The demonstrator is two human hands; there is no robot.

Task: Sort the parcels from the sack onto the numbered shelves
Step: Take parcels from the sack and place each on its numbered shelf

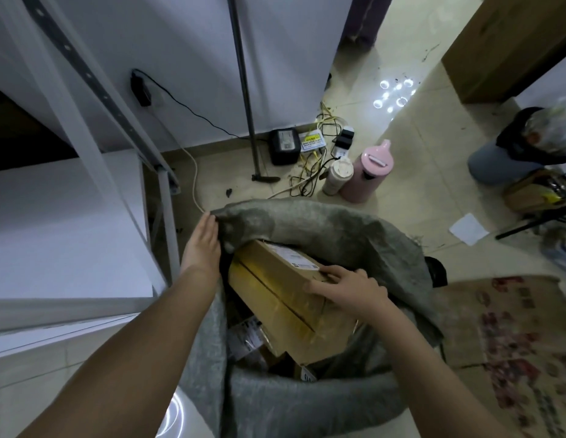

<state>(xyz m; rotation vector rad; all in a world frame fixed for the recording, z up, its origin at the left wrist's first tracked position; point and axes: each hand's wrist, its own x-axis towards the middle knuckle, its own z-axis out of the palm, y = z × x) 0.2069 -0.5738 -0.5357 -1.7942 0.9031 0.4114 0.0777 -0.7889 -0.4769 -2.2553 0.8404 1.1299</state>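
Grey sack [332, 229], mouth open, on floor. Cardboard parcel [275, 295] tilted inside, atop other parcels. Right hand [348, 290] grips parcel's corner. Left hand [201, 245] holds sack rim, fingers hidden.

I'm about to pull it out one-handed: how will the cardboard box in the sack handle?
The box looks rigid, with crisp edges. It is probably bulky for the right hand alone. Its glossy tape may be slippery.

Tiled floor [411, 172], sack [322, 222] (grey), jug [368, 172]
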